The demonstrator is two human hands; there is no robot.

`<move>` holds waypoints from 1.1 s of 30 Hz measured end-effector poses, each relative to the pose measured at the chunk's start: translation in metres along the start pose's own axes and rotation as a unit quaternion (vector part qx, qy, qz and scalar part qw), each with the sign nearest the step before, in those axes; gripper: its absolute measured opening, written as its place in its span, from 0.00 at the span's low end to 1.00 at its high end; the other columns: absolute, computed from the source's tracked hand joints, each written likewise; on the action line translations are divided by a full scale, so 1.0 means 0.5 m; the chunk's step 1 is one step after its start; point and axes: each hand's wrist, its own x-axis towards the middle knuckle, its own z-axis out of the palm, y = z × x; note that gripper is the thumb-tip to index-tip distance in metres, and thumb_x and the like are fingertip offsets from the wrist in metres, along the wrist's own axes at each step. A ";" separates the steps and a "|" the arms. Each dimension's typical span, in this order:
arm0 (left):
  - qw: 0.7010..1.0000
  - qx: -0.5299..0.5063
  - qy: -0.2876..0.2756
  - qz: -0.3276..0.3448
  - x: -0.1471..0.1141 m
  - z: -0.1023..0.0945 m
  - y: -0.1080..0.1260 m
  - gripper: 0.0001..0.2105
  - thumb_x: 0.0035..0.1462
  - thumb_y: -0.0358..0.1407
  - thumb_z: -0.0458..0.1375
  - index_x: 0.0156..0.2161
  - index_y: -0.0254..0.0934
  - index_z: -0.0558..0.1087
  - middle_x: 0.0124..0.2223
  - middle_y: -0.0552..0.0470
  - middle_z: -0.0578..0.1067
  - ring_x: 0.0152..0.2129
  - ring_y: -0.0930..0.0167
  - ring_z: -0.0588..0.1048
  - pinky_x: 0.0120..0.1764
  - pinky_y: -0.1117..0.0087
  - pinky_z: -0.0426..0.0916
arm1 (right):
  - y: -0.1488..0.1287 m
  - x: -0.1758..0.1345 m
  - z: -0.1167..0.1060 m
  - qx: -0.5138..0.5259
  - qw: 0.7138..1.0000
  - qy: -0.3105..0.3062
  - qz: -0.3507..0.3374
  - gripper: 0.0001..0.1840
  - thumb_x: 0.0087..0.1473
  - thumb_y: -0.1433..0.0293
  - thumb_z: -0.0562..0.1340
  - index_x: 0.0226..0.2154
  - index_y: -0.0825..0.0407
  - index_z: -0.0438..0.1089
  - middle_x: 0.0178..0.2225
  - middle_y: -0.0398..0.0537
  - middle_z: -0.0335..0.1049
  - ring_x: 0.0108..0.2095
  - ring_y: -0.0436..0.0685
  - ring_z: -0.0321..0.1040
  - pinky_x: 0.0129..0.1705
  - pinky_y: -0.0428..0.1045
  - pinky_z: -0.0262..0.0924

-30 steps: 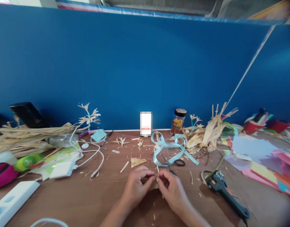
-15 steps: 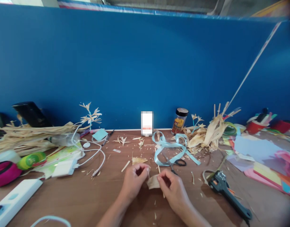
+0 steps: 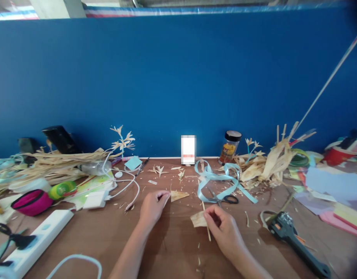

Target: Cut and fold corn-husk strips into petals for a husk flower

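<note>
"Husk piece (image 3: 197,220), the pale flat one: where is it?"

"In front of the person, over the brown table (image 3: 178,254). The right hand (image 3: 224,228) has it by one edge."

"How does that hand hold it?"

"Thumb and finger are closed on its right edge. The rest sticks out to the left."

"So which way is it long?"

"Side to side, mostly. Its free end points at the left hand (image 3: 150,209), but the two are well apart."

"Is the left hand up or down from it?"

"Off to the left and a bit farther away from the person. The right hand is the near one, since it is touching the piece."

"Is the left hand busy?"

"Its thumb and finger are pinched together. I think they hold a thin strip (image 3: 166,199), but it is very small."

"And what is close to those fingertips?"

"A husk triangle (image 3: 180,195), just to their right. I can't tell if they touch."

"What about the thin stick (image 3: 209,234)?"

"It runs front to back, across the long way of the husk piece, right by the right fingertips. I can't tell if they pinch it too."
</note>
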 end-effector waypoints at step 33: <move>0.888 -0.431 -0.093 -0.129 -0.053 0.088 0.074 0.09 0.41 0.38 0.60 0.27 0.34 0.68 0.24 0.55 0.70 0.19 0.78 0.66 0.23 0.78 0.63 | 0.024 0.006 0.002 -0.323 0.944 -0.002 -0.068 0.07 0.47 0.74 0.55 0.32 0.49 0.63 0.31 0.46 0.66 0.30 0.54 0.64 0.30 0.46 0.53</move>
